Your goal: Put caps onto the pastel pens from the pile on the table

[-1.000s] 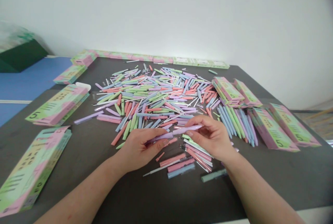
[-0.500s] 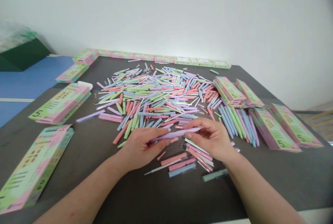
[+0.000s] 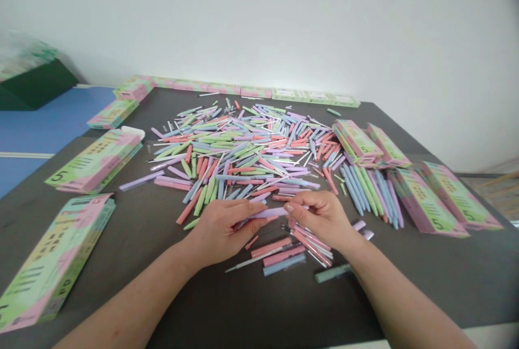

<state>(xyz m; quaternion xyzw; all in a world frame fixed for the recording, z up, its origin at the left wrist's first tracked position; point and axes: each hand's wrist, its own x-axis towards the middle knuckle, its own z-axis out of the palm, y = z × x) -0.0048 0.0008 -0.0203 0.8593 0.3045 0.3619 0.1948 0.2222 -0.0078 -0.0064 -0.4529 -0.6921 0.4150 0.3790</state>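
A dark grey table (image 3: 430, 289) is filling the view, standing against a plain white wall (image 3: 259, 30), with a blue floor mat (image 3: 52, 122) and a dark green box (image 3: 36, 84) showing beyond its left side. A large heap of loose pastel pens (image 3: 239, 157) in pink, green, blue, lilac and white is lying across the middle of the table. Flat pink-and-green pen boxes (image 3: 57, 262) are sitting along the left side, more boxes (image 3: 243, 91) are lining the far edge, and another stack of boxes (image 3: 430, 200) is resting on the right. A fanned row of blue and green pens (image 3: 365, 192) is lying just left of that stack.

Both forearms are reaching in from the near edge, palms turned inward. The left hand (image 3: 223, 230) is closed around one end of the lilac pen (image 3: 271, 212), and the right hand (image 3: 320, 219) is pinching the other end between its thumb and fingers. The pen is lying almost level between the hands, just above a small group of pink and blue pens (image 3: 284, 260).

Compared with the earlier frame, the hands have moved closer together, and less of the pen is showing between them.
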